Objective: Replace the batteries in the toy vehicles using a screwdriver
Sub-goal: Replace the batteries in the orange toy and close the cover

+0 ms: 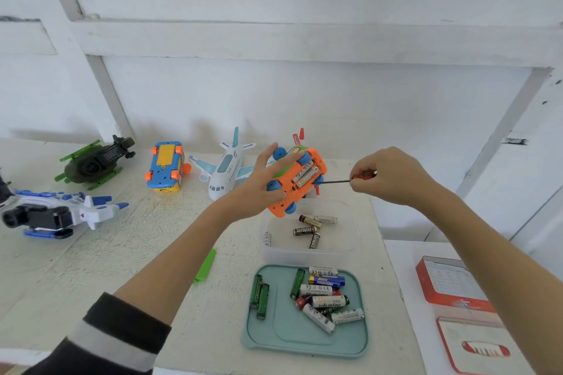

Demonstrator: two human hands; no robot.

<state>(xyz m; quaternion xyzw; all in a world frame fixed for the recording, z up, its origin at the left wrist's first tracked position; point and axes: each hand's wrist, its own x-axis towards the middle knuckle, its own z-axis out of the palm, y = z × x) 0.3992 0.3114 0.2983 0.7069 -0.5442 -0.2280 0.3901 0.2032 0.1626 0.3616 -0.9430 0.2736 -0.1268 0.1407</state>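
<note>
the orange toy car [297,181], likely light, hollow and slippery plastic, is held belly-up above the far end of the bench [91,253] by the left hand [259,189], fingers spread, best gripped across its sides, while the screwdriver [350,179] is pinched by the right hand [388,175].

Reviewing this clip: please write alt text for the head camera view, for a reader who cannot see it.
A person's left hand holds an orange toy vehicle upside down with its battery bay open, while the right hand pinches a small screwdriver pointed at it. Below on the white table sit a clear tub and a teal tray, both holding loose batteries; other toys line the wall.
</note>
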